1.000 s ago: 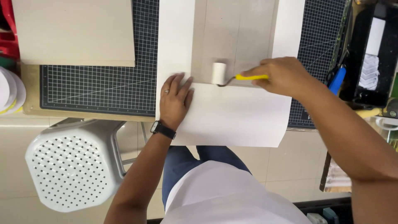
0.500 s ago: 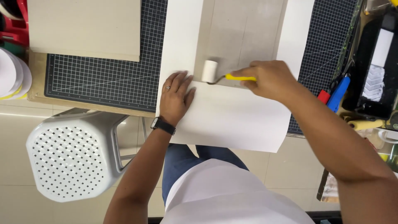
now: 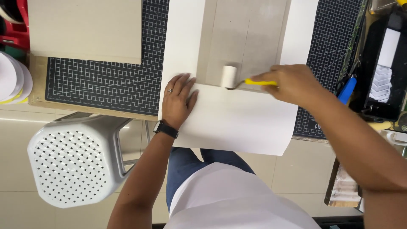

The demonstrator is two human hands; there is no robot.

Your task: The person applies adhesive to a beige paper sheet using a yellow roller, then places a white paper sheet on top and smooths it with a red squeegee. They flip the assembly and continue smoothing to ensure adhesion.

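Roller (image 3: 229, 76) shifted slightly leftward along the grey board (image 3: 246, 40) since the earlier frame. Right hand (image 3: 292, 82) closed around its yellow handle (image 3: 259, 82); left hand (image 3: 178, 99) spread flat, pressing the white sheet (image 3: 237, 121) on the cutting mat (image 3: 106, 80).

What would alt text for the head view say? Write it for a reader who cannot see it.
A right hand rolls a small yellow-handled roller along the near edge of a grey board on a white sheet, while the left hand presses the sheet flat. A gridded cutting mat lies underneath; a perforated stool stands lower left.
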